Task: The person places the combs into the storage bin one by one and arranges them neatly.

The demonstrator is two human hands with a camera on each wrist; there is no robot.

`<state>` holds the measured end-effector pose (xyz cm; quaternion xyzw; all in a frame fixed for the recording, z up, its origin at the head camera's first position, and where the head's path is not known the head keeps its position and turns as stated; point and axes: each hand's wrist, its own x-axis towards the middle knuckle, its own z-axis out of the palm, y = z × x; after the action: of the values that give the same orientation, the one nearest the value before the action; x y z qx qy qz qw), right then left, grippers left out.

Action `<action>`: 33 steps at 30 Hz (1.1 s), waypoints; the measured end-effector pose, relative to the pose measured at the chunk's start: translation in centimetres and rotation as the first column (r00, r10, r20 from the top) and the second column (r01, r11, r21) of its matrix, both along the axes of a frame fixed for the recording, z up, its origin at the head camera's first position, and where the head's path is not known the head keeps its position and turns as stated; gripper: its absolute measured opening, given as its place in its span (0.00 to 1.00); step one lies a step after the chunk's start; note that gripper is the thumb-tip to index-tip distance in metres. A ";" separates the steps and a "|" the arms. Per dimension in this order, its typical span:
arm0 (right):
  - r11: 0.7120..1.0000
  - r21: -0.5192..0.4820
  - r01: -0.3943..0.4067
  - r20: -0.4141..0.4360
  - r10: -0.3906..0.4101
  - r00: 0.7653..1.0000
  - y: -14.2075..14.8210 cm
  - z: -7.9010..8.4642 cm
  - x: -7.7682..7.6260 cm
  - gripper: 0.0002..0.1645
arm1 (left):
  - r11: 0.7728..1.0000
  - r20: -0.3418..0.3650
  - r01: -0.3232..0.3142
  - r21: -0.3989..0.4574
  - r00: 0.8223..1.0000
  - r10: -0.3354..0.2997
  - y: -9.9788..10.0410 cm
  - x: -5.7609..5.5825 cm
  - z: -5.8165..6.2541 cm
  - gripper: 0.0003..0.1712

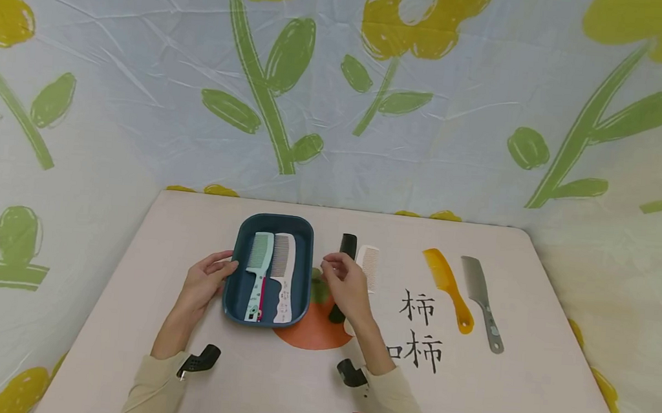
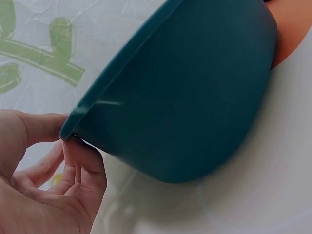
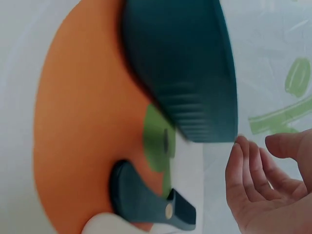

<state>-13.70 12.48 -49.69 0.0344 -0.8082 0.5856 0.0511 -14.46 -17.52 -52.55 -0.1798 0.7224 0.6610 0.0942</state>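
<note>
A dark blue tray (image 1: 309,282) holds a mint-green comb (image 1: 259,262) and a white comb (image 1: 284,264), side by side. My left hand (image 1: 203,284) pinches the tray's left rim; in the left wrist view the thumb (image 2: 46,127) is on top and the fingers curl beneath. To the tray's right, my right hand (image 1: 348,289) hovers with bent, relaxed fingers and nothing between them. A small gap separates its fingertips from the tray in the head view. Partly hidden below it lie a black comb (image 1: 349,243) and a cream comb (image 1: 369,268).
Farther right on the table lie a yellow comb (image 1: 446,282) and a grey comb (image 1: 479,289). The tabletop (image 1: 502,401) carries an orange persimmon print (image 1: 315,335) and black characters. A flowered cloth (image 1: 451,157) hangs behind the table.
</note>
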 end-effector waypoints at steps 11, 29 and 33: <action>0.990 0.119 0.079 -0.009 -0.079 0.997 1.2 -1.4 0.7 0.11 | 1.000 -0.011 0.002 0.006 1.000 -0.002 0.1 0.1 0.3 0.29; 0.941 0.312 0.134 0.028 -0.150 0.988 2.5 -3.6 1.5 0.16 | 1.000 -0.001 -0.018 0.023 1.000 0.018 0.1 0.1 0.0 0.29; 0.924 0.355 0.146 0.021 -0.164 0.986 2.5 -3.9 1.4 0.16 | 0.999 0.003 -0.022 0.025 1.000 0.022 0.1 0.1 -0.1 0.29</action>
<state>-12.29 14.97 -53.55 -0.0357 -0.9011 0.4264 0.0697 -14.38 -17.44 -52.65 -0.1872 0.7121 0.6706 0.0902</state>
